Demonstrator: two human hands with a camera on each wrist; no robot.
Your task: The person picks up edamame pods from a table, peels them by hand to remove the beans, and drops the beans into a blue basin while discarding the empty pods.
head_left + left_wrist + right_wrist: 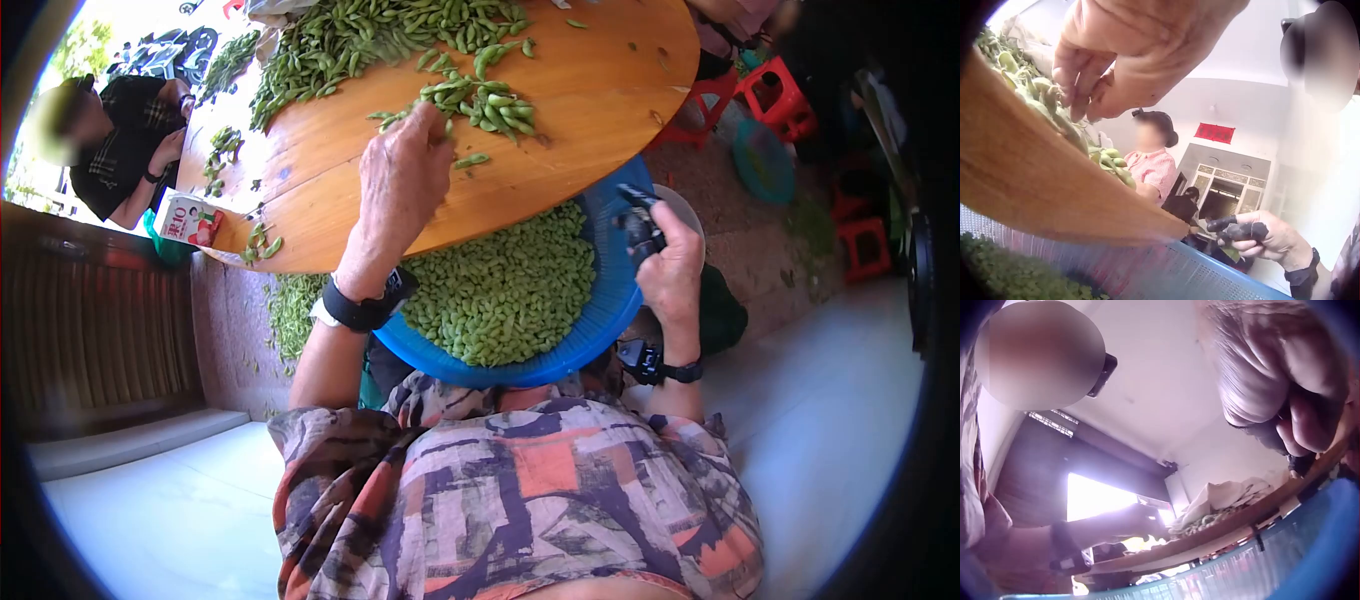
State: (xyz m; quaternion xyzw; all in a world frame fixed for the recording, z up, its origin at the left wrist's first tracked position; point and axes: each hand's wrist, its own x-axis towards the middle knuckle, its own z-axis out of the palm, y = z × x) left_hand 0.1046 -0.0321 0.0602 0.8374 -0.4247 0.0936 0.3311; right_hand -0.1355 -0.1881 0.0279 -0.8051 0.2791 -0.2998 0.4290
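My left hand (405, 175) reaches over the round wooden table (590, 120), its fingers bent down at a small heap of green soybean pods (500, 108). In the left wrist view its fingertips (1079, 112) are close together right at the pods; I cannot tell whether one is pinched. My right hand (672, 260), with black covers on some fingers, is over the right rim of a blue basin (615, 260). It pinches a green pod (1232, 253), partly hidden by the fingers. Shelled green beans (500, 290) fill much of the basin, which sits at my lap under the table edge.
A large pile of pods (350, 45) covers the table's far side. A white-and-red carton (188, 220) stands at its left edge, near a seated person (130, 140). Red stools (775, 100) stand at the right. More green pieces (295, 310) lie on the floor left of the basin.
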